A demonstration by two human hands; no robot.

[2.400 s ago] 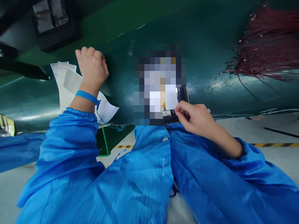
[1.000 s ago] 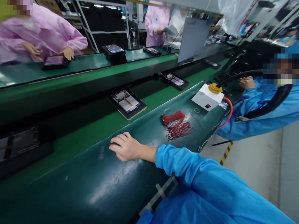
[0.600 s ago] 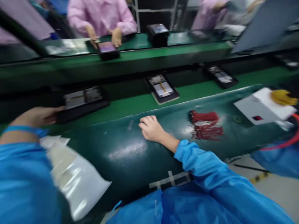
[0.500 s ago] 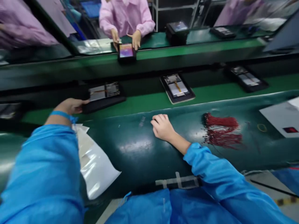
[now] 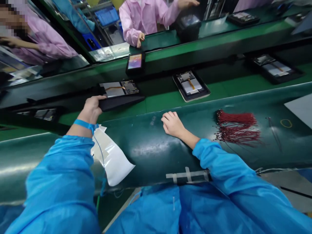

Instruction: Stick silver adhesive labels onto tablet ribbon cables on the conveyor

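Observation:
My left hand (image 5: 92, 105) grips the left end of a black tray (image 5: 122, 102), thumb on top and the other fingers mostly hidden. On that tray lies an opened tablet (image 5: 119, 88) with its battery, orange ribbon cable and circuit board exposed. The tray sits tilted over the green conveyor belt (image 5: 156, 104). My right hand (image 5: 173, 124) rests on the dark green bench, its fingers curled under; whatever may be inside them is hidden. Beyond it, apart from the hand, another opened tablet (image 5: 191, 85) lies on the belt.
Bundled red wires (image 5: 239, 126), tweezers (image 5: 274, 133) and a rubber band (image 5: 286, 123) lie on the right of the bench. A white sheet (image 5: 117, 164) lies near my left forearm. Across the belt, a co-worker in pink (image 5: 146, 19) stands behind a lit tablet (image 5: 135, 61).
My left hand keeps its grip on the tray; the view has shifted. My right hand stays on the bench. The co-worker's hands have come off the lit tablet, one reaching out sideways.

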